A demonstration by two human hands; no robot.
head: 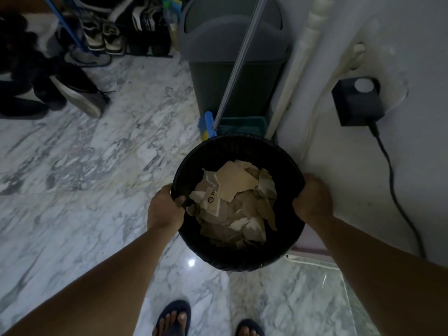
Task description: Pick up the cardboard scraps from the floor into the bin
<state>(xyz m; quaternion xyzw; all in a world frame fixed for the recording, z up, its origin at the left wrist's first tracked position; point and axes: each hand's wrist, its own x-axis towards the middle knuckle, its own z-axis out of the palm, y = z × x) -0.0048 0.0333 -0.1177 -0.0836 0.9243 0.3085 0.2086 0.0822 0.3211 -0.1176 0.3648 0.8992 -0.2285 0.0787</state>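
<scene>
A round black bin [232, 151] is in the middle of the head view, held above the marble floor. Several torn cardboard scraps [236, 204] fill its inside, pale and brown pieces piled together. My left hand [164, 209] grips the bin's left rim, thumb hooked inside. On the opposite rim my right hand [312, 197] is closed, close to the white wall. No scraps show on the floor in view.
A tall grey lidded bin [232, 57] stands behind, with a metal broom handle [240, 59] leaning across it and a teal dustpan [244, 124] at its foot. Shoes and a rack [101, 37] crowd the far left. A black adapter [356, 100] with cable hangs on the right wall.
</scene>
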